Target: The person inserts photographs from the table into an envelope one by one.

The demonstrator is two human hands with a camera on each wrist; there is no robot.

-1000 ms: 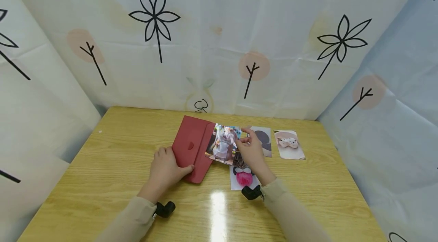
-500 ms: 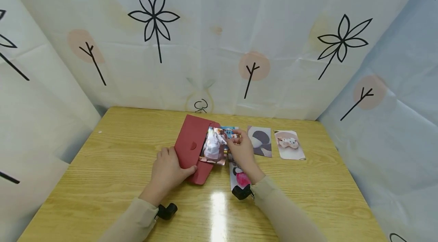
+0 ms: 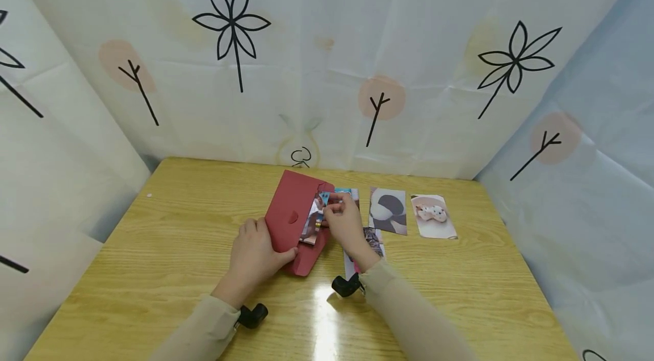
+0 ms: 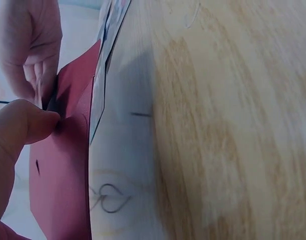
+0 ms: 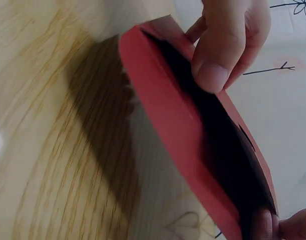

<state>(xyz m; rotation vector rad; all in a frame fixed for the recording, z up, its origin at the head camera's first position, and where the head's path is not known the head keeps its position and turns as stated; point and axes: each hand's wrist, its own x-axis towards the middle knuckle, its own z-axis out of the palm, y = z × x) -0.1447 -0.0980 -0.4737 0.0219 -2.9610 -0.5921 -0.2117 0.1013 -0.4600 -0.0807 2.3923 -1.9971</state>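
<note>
On a wooden table (image 3: 174, 236), before a printed cloth (image 3: 317, 37), one red envelope (image 3: 292, 196) is held at a slant, its mouth turned toward the right. It is gripped near its lower end by the left hand (image 3: 255, 253), fingers curled at the edge and thumb over the front, presumably so that the pocket is kept steady and gaping; the gap is seen from the right wrist. One photo (image 3: 309, 225), partly covered by fingers, is located at that mouth, lying across the opening. Its outer side appears to be pinched by the right hand (image 3: 347, 230), thumb and fingers nearly together, likely to leave the inner edge free; the exact contact is hidden. Behind that hand, a blue-topped photo (image 3: 355, 197) is partly covered. Below it, a cat photo (image 3: 376, 240) is half hidden by the wrist. To the right, a grey photo (image 3: 388, 210) and a pale photo (image 3: 434, 219) are laid flat, apart, perhaps for each to be reached singly.
</note>
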